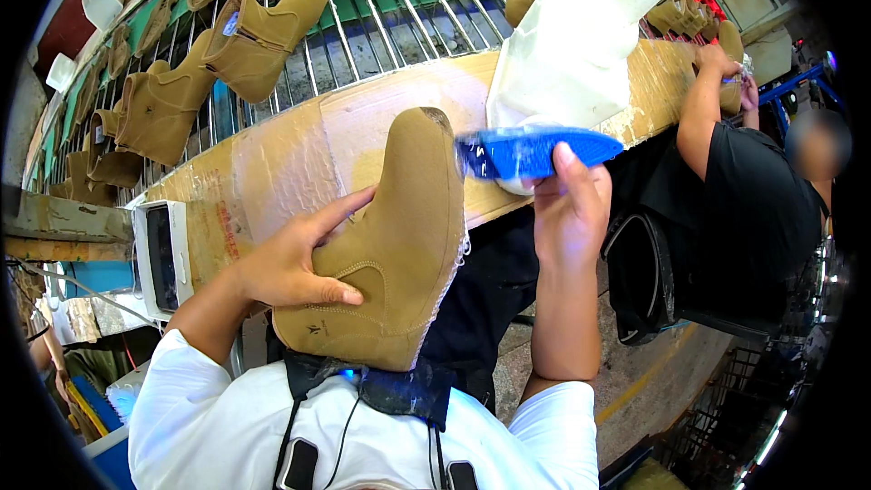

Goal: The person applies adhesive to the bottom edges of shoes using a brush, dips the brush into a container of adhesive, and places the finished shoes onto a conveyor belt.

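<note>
A tan ankle boot upper (399, 245) with an embossed mark stands toe away from me, its lower end against my lap. Its right edge is rimmed with pale looped stitching. My left hand (295, 263) grips the shaft from the left, thumb over the curved seam. In my right hand (573, 204) is a blue-handled brush (544, 152), pinched between thumb and fingers. Its blurred left end meets the boot's edge near the toe; I cannot make out the bristles. Just behind the brush rests a white plastic jug (572, 63), smeared with white residue.
The cardboard-covered bench (399, 95) curves ahead of me. Beyond it, a metal-bar rack (390, 9) carries several tan boots (263, 36). A white-framed device (163, 254) sits at the left. On the right, a co-worker in black (753, 209) handles another boot, near a black bin (640, 277).
</note>
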